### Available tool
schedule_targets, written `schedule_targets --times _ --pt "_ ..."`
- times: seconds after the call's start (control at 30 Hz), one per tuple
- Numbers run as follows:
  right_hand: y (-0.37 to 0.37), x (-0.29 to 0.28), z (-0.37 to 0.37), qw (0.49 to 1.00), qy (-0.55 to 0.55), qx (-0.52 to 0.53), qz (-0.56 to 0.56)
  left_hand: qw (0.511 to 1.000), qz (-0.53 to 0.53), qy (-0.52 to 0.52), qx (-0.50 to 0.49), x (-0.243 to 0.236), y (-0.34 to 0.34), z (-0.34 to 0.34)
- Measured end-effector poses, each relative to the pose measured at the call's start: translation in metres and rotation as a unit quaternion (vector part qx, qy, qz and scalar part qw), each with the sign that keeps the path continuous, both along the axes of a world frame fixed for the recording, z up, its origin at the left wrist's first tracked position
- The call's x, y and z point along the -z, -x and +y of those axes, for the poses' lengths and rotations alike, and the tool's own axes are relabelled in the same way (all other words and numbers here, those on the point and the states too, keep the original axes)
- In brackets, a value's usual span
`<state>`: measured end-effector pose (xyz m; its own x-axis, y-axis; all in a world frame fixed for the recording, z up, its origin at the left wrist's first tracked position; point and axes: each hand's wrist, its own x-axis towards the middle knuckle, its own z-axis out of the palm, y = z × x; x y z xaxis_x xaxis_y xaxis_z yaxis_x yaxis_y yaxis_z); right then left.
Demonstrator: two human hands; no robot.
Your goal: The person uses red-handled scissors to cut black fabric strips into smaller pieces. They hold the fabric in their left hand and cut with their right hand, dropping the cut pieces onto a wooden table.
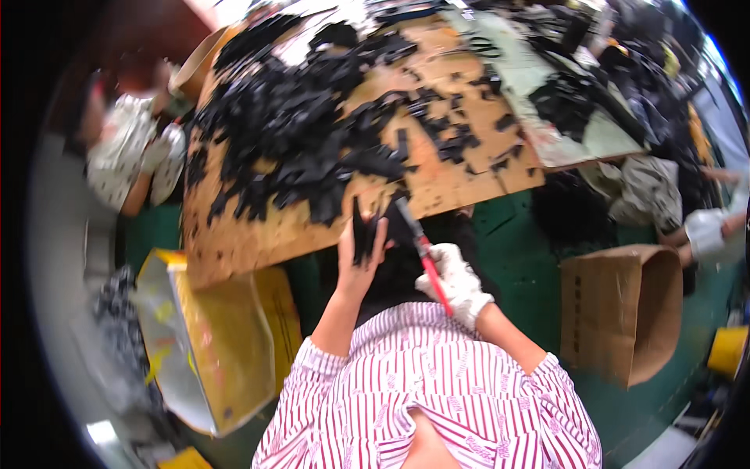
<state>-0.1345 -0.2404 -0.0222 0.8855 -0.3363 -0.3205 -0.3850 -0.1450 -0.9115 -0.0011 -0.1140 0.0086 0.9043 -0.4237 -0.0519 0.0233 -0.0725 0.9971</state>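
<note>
Between the thumb and fingers of my bare left hand (356,270) are several narrow black strips (362,230), pointing up and away from me. My right hand (455,288) wears a white glove and is closed around red-handled scissors (426,254). Their grey blades reach up and left, next to a dark piece (398,223) beside my left hand; whether they touch it I cannot tell. Just beyond both hands lies a wooden board (461,191) with a heap of black strips and scraps (289,125) over its left and middle.
A pale board (562,148) with black pieces adjoins at the right. Below stand a yellow sack (226,344) on the left and an open brown paper bag (601,313) on the right. Other people's gloved hands show at left (160,152) and right (705,233). The floor (508,250) is green.
</note>
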Motion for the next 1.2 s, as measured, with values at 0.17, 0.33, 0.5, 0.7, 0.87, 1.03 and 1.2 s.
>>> schedule_targets --times 0.17,0.33,0.5,0.7,0.87,1.03,1.2 --pt "0.001 0.020 0.002 0.998 -0.048 -0.005 -0.033 1.000 0.016 -0.013 0.009 0.004 0.002 0.002" --pt "0.002 0.022 0.010 0.991 -0.114 0.039 -0.050 0.993 0.098 0.058 -0.011 -0.001 0.002 0.001" --pt "0.000 -0.014 0.008 0.998 -0.053 0.033 -0.012 0.999 0.020 -0.011 -0.035 0.010 0.007 -0.003" --pt "0.003 -0.013 0.001 1.000 -0.010 -0.020 -0.022 0.995 -0.053 -0.084 0.009 0.011 0.010 0.000" --pt "0.006 -0.012 0.006 0.995 -0.083 0.016 -0.053 0.998 -0.027 -0.060 -0.002 0.011 0.012 -0.002" --pt "0.007 -0.016 0.003 0.997 -0.074 -0.010 -0.011 0.996 -0.031 -0.084 0.007 0.011 0.010 0.005" --pt "0.006 -0.008 0.007 0.999 -0.011 -0.008 -0.050 0.991 -0.077 -0.102 0.028 0.022 0.014 0.013"
